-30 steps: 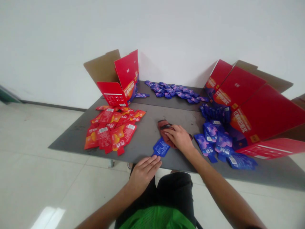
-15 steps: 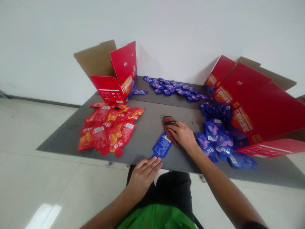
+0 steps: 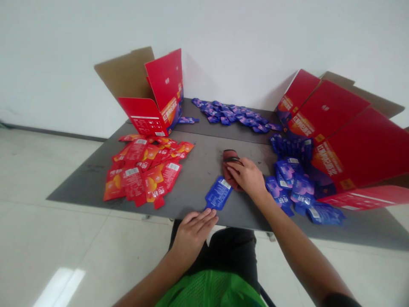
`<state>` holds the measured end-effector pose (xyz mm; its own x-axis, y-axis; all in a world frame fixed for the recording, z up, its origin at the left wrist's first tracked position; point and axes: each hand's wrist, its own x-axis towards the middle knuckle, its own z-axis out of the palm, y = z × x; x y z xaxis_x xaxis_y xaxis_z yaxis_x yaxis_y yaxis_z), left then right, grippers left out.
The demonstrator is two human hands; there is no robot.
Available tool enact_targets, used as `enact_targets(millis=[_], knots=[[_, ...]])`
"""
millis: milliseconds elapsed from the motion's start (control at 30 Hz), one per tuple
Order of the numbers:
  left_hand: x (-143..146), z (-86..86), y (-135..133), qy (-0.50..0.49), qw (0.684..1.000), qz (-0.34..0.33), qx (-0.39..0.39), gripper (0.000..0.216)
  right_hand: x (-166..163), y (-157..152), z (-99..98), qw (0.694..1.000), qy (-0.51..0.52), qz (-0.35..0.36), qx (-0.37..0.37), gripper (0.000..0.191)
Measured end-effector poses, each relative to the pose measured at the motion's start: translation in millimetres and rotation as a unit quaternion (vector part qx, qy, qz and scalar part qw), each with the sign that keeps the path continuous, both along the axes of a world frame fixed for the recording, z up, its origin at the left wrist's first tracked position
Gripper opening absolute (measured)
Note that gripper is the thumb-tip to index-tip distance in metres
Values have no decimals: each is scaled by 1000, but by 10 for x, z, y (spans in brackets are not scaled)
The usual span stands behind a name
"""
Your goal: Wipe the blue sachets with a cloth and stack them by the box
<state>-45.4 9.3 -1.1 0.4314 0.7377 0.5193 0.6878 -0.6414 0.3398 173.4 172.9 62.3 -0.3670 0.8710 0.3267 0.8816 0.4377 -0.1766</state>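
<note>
A blue pouch [image 3: 219,194] lies back side up near the table's front edge, its barcode toward the far end. The fingertips of my left hand [image 3: 194,230] rest flat on the pouch's near, narrow end, fingers stretched out. My right hand [image 3: 249,177] is closed on a folded reddish-brown cloth [image 3: 230,158] with a dark band across it. That cloth is pressed on the tabletop at the pouch's far right corner. Part of the cloth is hidden under my fingers.
Red pouches [image 3: 140,170] lie heaped on the left, in front of an open red carton [image 3: 143,115]. Blue pouches [image 3: 290,183] are piled at the right beside another open carton [image 3: 358,140]. More blue pouches [image 3: 230,114] stretch along the table's back by the wall.
My right hand has shifted slightly right with the cloth, whose far end now points straighter away from me. My left hand and the pouch under it are nearly unmoved.
</note>
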Motion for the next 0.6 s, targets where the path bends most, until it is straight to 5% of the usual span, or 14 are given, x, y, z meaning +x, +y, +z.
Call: enact_targets(millis=[100, 233, 333, 467, 600], knots=[[24, -11, -6, -11, 1000, 10, -2, 36, -147, -325, 59, 997, 49, 57, 17, 31], [40, -23, -15, -22, 999, 24, -13, 35, -296, -614, -128, 984, 34, 167, -47, 27], [34, -16, -14, -21, 1000, 18, -8, 36, -174, -303, -189, 993, 14, 109, -40, 26], [38, -5, -15, -24, 1000, 19, 1, 34, -77, -69, 2, 1000, -9, 22, 8, 27], [62, 5, -28, -41, 999, 30, -9, 34, -281, -513, -2, 990, 27, 135, -7, 29]])
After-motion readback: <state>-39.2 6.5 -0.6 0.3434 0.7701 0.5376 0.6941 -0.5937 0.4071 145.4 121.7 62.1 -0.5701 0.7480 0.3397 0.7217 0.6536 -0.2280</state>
